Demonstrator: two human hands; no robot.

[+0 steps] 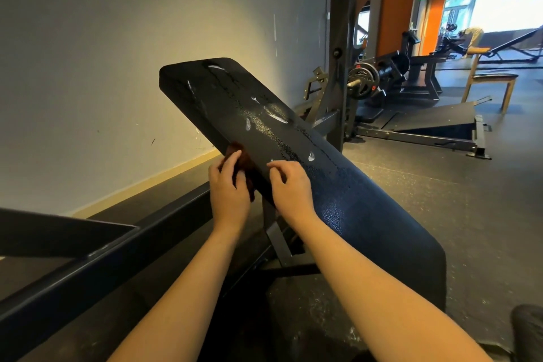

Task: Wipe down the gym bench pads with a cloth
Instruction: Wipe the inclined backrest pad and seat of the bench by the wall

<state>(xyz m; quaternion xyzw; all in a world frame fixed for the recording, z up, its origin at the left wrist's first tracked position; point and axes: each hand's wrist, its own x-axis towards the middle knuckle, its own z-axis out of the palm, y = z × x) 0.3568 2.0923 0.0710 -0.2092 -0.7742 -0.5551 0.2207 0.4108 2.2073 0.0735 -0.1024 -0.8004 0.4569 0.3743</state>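
As the left hand (229, 188) curled its fingers round a bunched dark reddish-brown cloth (236, 148), it pressed that cloth against the near left side edge of the long black vinyl bench pad (223, 88). The hold looked suited to rubbing along the pad's narrow side wall, which a flat palm would reach poorly. Just beside it, the right hand (289, 185) lay on the top face of the pad with its fingers loosely bent and their tips on the vinyl. It held nothing, and it seemed placed there to steady the pad against the push of the wiping hand.

The pad sloped upward and away from the person, toward the pale grey wall (88, 67), so its whole face was turned to the camera. Pale wet streaks and beads of liquid (276, 116) ran down the middle of that face, from near the top end to just above the right hand. Judging by these, the top surface was not yet wiped, and the work was at an early stage, with the side edge in hand.

Under the pad, a grey metal support strut (277, 241) carried it at its angle above the dark speckled rubber floor (411, 185). Farther off to the right stood a tall grey steel rack upright (338, 38), a barbell loaded with black weight plates (363, 79), and a wooden chair with a dark seat (493, 76).
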